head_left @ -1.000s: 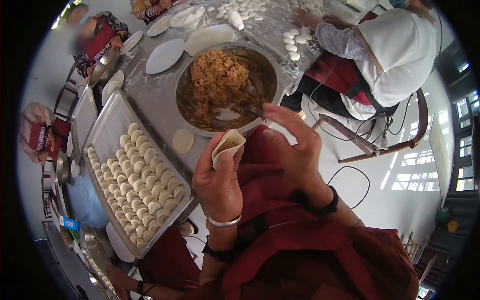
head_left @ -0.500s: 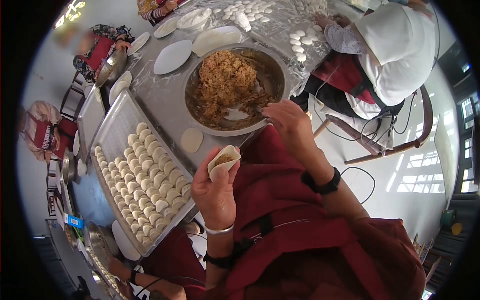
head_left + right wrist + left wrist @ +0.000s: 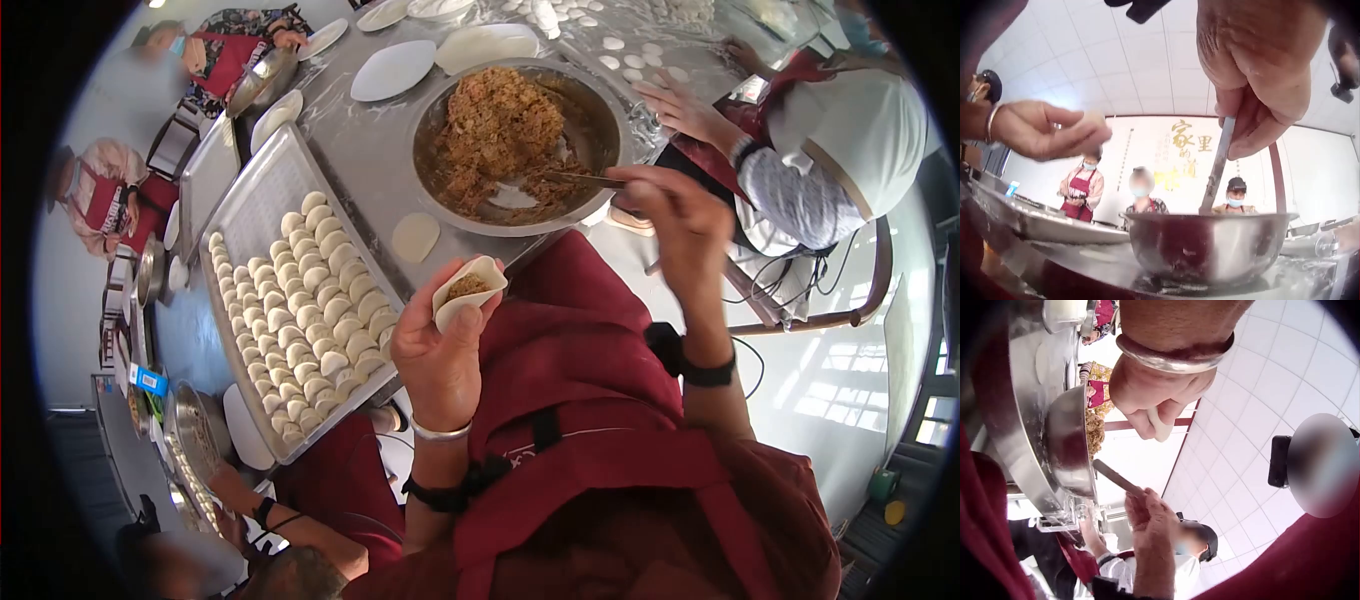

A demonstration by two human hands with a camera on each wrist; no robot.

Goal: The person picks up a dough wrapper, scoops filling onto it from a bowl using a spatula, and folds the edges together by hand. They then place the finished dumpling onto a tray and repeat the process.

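The left hand [image 3: 440,360] is bent round a thin dough skin [image 3: 488,270], with the thumb on the near side and the fingers behind it. A small lump of filling [image 3: 466,287] sits inside, and the top of the skin gapes, so it is not pinched closed yet. The right hand [image 3: 690,225] has its fingers nearly closed on a flat stick [image 3: 590,180] and pinches it. What has changed is the right hand: a second ago it was close to the dough skin, and now it is well apart from it, out past the side of the big metal bowl [image 3: 505,229]. The stick now shows much more plainly, and its far end reaches over the bowl, near the big heap of filling [image 3: 505,115]. The left hand has kept its hold, and the dough skin looks about the same. I think this means the skin has some filling in it, but the folding is still not done. Just to the left is a tray [image 3: 245,190] with rows of folded dumplings [image 3: 305,320], and a flat round of dough [image 3: 415,237] lies on the tabletop [image 3: 370,175] between the tray and the bowl.
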